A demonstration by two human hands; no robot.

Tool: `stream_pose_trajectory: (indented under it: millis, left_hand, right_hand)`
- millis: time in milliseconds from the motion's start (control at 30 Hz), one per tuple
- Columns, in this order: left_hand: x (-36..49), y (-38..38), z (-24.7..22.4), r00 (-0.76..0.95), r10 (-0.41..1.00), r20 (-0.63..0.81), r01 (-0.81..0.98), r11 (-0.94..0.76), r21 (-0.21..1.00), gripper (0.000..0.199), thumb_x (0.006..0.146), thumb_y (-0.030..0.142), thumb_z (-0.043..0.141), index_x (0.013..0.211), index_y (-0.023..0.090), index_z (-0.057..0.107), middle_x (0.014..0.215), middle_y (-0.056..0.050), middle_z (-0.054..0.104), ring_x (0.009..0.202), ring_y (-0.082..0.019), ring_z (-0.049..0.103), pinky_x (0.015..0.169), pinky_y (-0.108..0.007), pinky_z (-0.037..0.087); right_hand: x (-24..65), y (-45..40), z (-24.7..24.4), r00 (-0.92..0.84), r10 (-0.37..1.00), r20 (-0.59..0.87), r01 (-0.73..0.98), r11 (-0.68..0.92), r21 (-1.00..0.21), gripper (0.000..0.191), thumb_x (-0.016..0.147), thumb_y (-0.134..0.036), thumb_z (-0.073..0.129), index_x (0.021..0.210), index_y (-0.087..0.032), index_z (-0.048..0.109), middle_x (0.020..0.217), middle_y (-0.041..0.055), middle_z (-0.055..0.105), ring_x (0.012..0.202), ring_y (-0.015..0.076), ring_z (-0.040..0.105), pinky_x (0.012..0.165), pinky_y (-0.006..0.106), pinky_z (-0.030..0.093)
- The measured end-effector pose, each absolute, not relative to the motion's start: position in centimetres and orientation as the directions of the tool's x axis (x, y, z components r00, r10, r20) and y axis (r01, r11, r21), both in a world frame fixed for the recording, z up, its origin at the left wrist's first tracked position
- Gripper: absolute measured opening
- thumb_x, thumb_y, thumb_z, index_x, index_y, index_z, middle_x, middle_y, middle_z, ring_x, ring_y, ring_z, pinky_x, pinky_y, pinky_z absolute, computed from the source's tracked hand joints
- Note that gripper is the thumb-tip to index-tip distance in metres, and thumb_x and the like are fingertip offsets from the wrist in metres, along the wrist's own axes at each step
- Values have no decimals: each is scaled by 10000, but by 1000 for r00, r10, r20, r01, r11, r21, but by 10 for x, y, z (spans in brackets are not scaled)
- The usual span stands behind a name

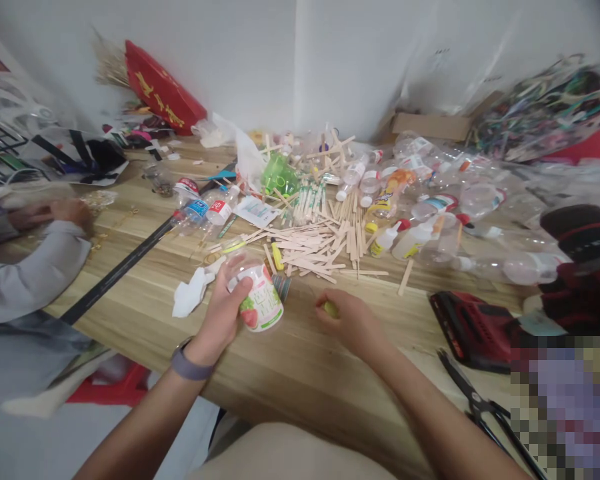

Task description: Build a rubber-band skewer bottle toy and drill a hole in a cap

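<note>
My left hand (pixel 225 303), with a grey band on its wrist, is wrapped round a clear plastic cup (pixel 263 303). The cup has a fruit-patterned label and tilts over the table's near side. To its right, my right hand (pixel 347 317) is closed round a small yellow thing (pixel 331 309), mostly hidden by the fingers. A gap separates that hand from the cup. Just beyond the cup lie a yellow-handled tool (pixel 277 256) and a heap of flat wooden sticks (pixel 315 250). A crumpled white tissue (pixel 193 291) rests left of my left hand.
Plastic bottles (pixel 480 200) crowd the right side, with glue bottles (pixel 415 239) in front. A red-and-black power tool (pixel 480 330) and black-handled scissors (pixel 475 400) lie nearer. A long black strip (pixel 125 267) crosses the left, beside another person's hands (pixel 70 212).
</note>
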State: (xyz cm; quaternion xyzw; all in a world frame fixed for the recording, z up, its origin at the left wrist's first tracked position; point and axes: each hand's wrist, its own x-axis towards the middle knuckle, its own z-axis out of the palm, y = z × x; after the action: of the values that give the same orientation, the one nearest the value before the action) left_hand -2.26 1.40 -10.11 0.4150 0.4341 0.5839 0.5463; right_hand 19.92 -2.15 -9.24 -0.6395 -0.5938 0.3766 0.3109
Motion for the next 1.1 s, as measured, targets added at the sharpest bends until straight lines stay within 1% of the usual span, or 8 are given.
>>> stream_pose_trajectory:
  millis: [100, 200, 400, 467, 567, 800, 933, 1100]
  left_hand:
    - [-24, 10, -101, -104, 994, -41, -313, 6, 950, 676, 595, 496, 855, 1154, 232, 580, 1067, -29, 645, 956, -196, 611, 799, -283, 479]
    - [-22, 8, -103, -130, 990, -62, -340, 15, 940, 671, 575, 495, 868, 1119, 224, 584, 1019, -22, 666, 937, -188, 620, 797, -276, 483]
    - [-25, 11, -104, -138, 987, -77, -340, 26, 940, 645, 578, 447, 876, 1102, 217, 579, 993, -17, 675, 926, -186, 629, 803, -277, 482]
    - [-25, 12, -104, -143, 986, -86, -331, 34, 943, 611, 588, 444, 869, 1077, 209, 588, 1003, -19, 668, 938, -188, 628, 813, -280, 482]
    - [-24, 14, -103, -130, 986, -100, -325, 53, 944, 584, 598, 457, 856, 1048, 197, 590, 994, -31, 667, 934, -206, 637, 817, -304, 491]
    - [-26, 22, -106, -158, 986, -59, -273, 14, 962, 609, 616, 405, 848, 1115, 214, 555, 1075, -49, 659, 1015, -234, 626, 861, -337, 490]
    - [-28, 23, -111, -147, 988, -34, -251, -4, 968, 576, 665, 412, 811, 1139, 226, 542, 1105, -47, 646, 1021, -230, 621, 858, -339, 487]
    - [-32, 23, -111, 11, 1000, -2, -240, 5, 971, 557, 644, 447, 832, 1082, 205, 589, 1055, -51, 662, 993, -233, 623, 843, -331, 483]
  right_hand:
    - [186, -8, -93, -43, 994, -102, 671, -47, -740, 269, 739, -233, 680, 1002, -179, 684, 1048, 102, 700, 994, 291, 616, 865, 396, 436]
    - [172, 3, -93, -105, 988, -114, 755, 5, -655, 588, 736, -315, 747, 1281, -170, 582, 1261, 143, 641, 1159, 333, 577, 942, 428, 430]
    - [160, 12, -95, -239, 959, -151, 835, 124, -536, 677, 788, -344, 723, 1395, -159, 490, 1315, 135, 619, 1181, 298, 590, 949, 374, 461]
    - [159, 13, -95, -311, 940, -143, 844, 204, -496, 675, 817, -295, 697, 1440, -218, 448, 1344, 99, 600, 1173, 262, 597, 945, 339, 463]
    - [157, 15, -92, -368, 922, -124, 871, 295, -393, 572, 906, -212, 566, 1459, -278, 438, 1225, 106, 634, 1050, 268, 647, 852, 356, 493]
    - [151, 25, -89, -447, 892, -62, 887, 433, -159, 470, 972, -163, 446, 1428, -273, 478, 1164, 157, 577, 1048, 312, 608, 746, 355, 489]
    - [147, 25, -93, -463, 885, -50, 882, 454, -125, 393, 986, -216, 438, 1370, -188, 517, 1119, 155, 595, 937, 287, 639, 698, 343, 490]
    - [148, 27, -92, -523, 851, -52, 845, 511, -157, 349, 986, -220, 416, 1309, -151, 527, 1144, 141, 611, 920, 257, 647, 739, 337, 478]
